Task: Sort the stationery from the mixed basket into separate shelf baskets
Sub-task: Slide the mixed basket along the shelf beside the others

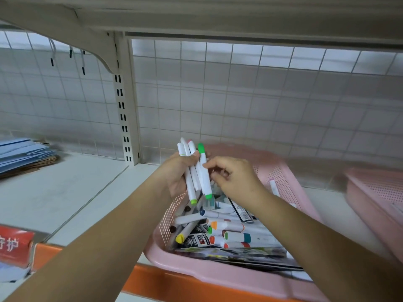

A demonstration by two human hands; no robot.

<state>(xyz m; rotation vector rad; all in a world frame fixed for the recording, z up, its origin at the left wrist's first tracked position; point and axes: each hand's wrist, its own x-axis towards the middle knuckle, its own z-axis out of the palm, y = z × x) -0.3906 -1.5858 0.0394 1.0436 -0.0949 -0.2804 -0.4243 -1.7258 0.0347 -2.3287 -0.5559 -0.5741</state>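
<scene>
Left grip [177, 173] clasps a bunch of markers [190, 184] over the mixed basket [196, 271] at the shelf's [76, 192] front edge. Right grip [233, 177] pinches a green marker [205, 175] beside them. Sorting looks early, judging by the many markers and packets in the basket.

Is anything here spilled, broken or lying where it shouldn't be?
Nothing looks spilled or broken. The only untidy spot is the pink basket: its markers lie crisscross over printed packets, and one white marker leans alone against its right wall. The bundle in the left hand looks tidy.
</scene>
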